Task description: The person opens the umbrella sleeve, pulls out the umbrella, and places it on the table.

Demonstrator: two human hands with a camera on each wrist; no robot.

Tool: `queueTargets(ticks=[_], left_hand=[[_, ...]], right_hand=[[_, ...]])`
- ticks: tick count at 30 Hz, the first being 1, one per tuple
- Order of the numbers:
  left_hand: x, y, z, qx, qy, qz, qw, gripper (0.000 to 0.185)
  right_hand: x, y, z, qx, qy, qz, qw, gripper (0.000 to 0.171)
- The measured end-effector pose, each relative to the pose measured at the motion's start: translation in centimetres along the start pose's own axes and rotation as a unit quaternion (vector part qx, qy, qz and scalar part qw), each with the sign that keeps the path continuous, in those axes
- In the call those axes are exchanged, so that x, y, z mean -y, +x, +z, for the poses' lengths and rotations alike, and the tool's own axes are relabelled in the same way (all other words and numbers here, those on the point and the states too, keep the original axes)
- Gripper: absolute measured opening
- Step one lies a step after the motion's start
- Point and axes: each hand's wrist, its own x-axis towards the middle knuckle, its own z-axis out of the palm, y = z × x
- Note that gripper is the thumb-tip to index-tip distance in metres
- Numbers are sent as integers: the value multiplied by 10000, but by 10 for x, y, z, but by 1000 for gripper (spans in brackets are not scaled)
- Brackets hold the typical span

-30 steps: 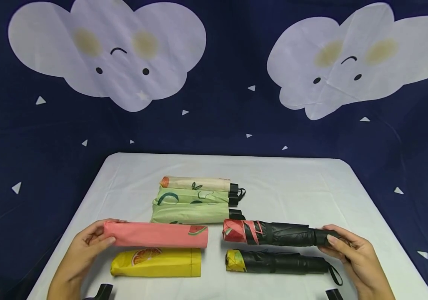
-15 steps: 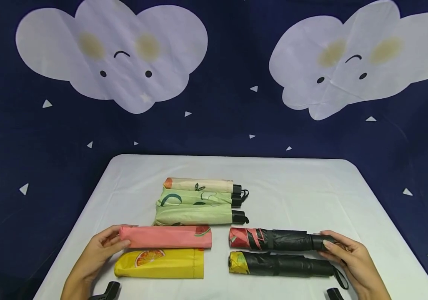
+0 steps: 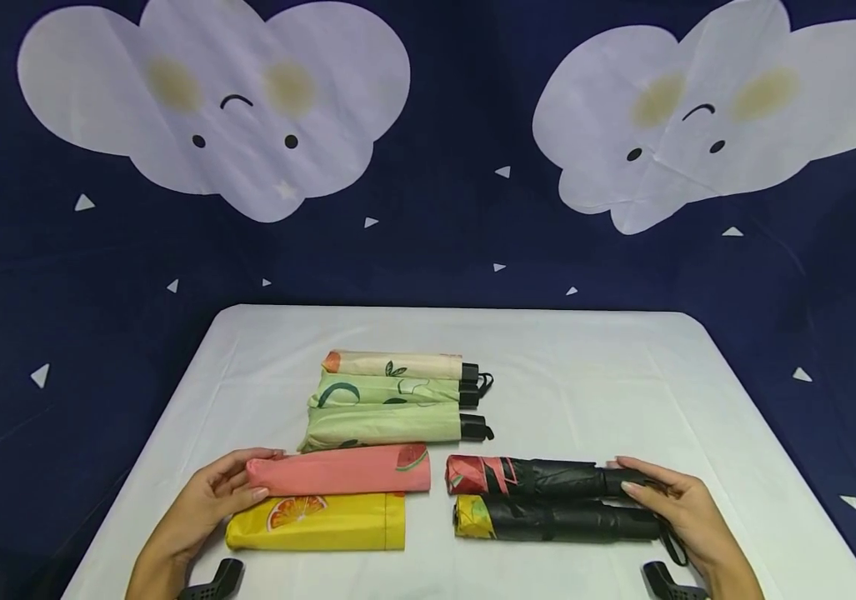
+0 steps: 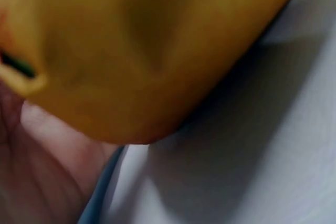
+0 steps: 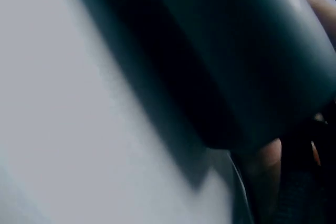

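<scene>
**Two hands on paired umbrella pieces**

Pink fabric umbrella sleeve with a watermelon print (image 3: pixel 341 472): lying flat near the front of the white-covered table (image 3: pixel 585 375), touching the yellow fabric sleeve with an orange-slice print (image 3: pixel 318 523) just in front. Left end pinched by the left hand (image 3: pixel 210 500), thumb on top, fingers (image 3: pixel 243 496) curled underneath. Likely light, limp and easily creased; best taken near one end or supported along its length, since a single pinch would let it droop.

Folded black umbrella with a red patterned tip (image 3: pixel 540 477): lying to the right, lengthwise in line with the pink sleeve, touching the folded black umbrella with a yellow tip (image 3: pixel 555 520) in front. Handle end gripped by the right hand (image 3: pixel 671 508), fingers wrapped over it. Probably stiffer and heavier, with slippery canopy cloth; the hard handle the surest hold.

Behind, three folded pale green and cream umbrellas with black handles (image 3: pixel 393 398), packed side by side. Beyond, a dark blue backdrop with white clouds (image 3: pixel 428 233).

Wrist views too close and blurred: only yellow cloth (image 4: pixel 147 51) and a dark rounded shape.
</scene>
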Motion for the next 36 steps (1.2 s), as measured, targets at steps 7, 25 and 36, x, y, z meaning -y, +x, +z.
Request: queueTargets(ticks=[7, 25, 36], left_hand=[[-2, -3, 0, -451, 167, -174, 9987, 50], [-22, -7, -2, -1729, 326, 507, 9831, 46], [-92, 39, 51, -2718, 3674, 811, 8858, 23]], right_hand=[[4, 0, 1, -314, -408, -86, 9986, 47], [39, -3, -1, -1502, -1875, 221, 9705, 50], [134, 32, 59, -1600, -3424, -923, 9212, 40]])
